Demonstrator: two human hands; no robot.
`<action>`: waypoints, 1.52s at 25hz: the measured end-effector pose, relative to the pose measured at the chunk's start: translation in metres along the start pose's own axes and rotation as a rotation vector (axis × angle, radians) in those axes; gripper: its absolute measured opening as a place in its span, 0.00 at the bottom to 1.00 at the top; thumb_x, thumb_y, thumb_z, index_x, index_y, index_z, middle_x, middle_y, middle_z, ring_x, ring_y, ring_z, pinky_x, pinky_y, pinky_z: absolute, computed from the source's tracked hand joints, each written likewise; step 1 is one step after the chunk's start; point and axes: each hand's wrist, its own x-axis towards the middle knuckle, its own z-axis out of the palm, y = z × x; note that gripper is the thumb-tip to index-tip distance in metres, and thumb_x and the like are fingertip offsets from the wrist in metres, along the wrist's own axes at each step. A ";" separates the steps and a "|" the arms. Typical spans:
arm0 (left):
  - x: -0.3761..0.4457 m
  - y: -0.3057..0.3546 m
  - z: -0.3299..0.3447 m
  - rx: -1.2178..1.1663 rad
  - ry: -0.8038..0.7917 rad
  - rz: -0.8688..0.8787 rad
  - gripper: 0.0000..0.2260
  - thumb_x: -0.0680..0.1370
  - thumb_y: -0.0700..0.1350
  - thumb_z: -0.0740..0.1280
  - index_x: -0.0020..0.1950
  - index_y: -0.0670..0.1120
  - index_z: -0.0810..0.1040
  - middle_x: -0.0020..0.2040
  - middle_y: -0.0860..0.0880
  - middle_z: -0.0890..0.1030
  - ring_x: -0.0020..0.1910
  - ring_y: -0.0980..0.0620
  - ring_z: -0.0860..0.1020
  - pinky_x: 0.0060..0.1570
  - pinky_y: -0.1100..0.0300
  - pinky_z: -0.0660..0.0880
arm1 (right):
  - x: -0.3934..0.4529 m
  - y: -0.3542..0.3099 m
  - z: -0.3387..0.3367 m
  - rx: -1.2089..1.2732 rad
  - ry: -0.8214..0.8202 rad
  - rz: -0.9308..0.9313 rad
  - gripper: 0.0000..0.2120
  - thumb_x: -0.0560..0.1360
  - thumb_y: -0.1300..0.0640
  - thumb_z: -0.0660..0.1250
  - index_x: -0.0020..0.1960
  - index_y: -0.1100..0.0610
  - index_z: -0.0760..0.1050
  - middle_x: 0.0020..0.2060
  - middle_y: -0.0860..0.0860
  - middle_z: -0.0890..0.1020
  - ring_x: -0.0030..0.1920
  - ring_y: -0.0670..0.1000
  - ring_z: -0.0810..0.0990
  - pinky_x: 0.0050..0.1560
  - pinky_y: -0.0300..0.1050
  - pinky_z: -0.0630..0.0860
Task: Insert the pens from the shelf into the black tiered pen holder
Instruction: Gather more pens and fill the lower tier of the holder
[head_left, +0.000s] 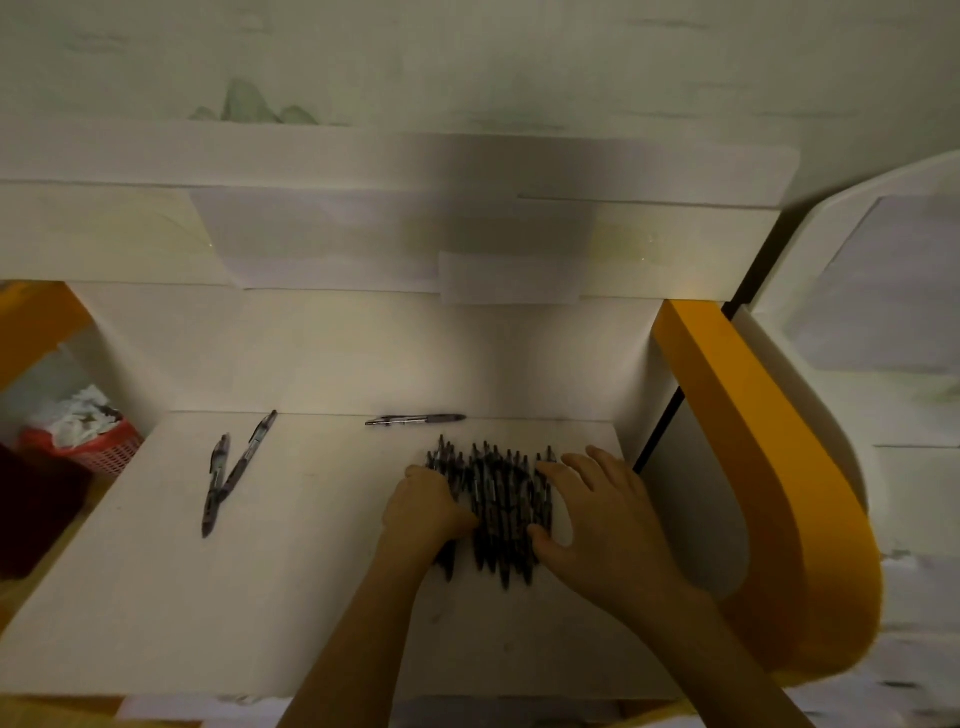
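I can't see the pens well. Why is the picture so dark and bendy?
Head view: dim room light, so the pile of pens between the left hand and right hand looks like one dark mass; the wide lens curves the orange shelf edge; corners are soft.

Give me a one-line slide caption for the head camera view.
Both hands, left hand and right hand, gather a pile of pens on a white shelf.
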 end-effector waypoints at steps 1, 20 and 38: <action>0.002 -0.001 -0.002 0.001 -0.015 0.021 0.18 0.68 0.51 0.75 0.48 0.42 0.74 0.41 0.47 0.73 0.30 0.55 0.70 0.25 0.64 0.67 | 0.001 0.001 -0.001 0.003 -0.002 -0.002 0.31 0.70 0.38 0.61 0.70 0.49 0.68 0.67 0.51 0.73 0.72 0.57 0.64 0.72 0.58 0.61; -0.031 -0.016 -0.051 -0.146 0.225 0.151 0.09 0.72 0.49 0.69 0.36 0.49 0.71 0.34 0.51 0.77 0.32 0.52 0.76 0.29 0.63 0.69 | 0.021 -0.024 -0.031 0.021 0.010 -0.081 0.28 0.74 0.39 0.61 0.72 0.46 0.63 0.70 0.47 0.68 0.74 0.53 0.58 0.74 0.50 0.52; -0.093 0.041 -0.084 -0.662 0.134 0.649 0.07 0.77 0.43 0.68 0.42 0.43 0.73 0.30 0.44 0.75 0.25 0.55 0.73 0.27 0.62 0.75 | -0.025 -0.038 -0.107 0.042 0.292 0.039 0.32 0.74 0.39 0.64 0.74 0.43 0.58 0.72 0.44 0.65 0.75 0.47 0.59 0.71 0.52 0.65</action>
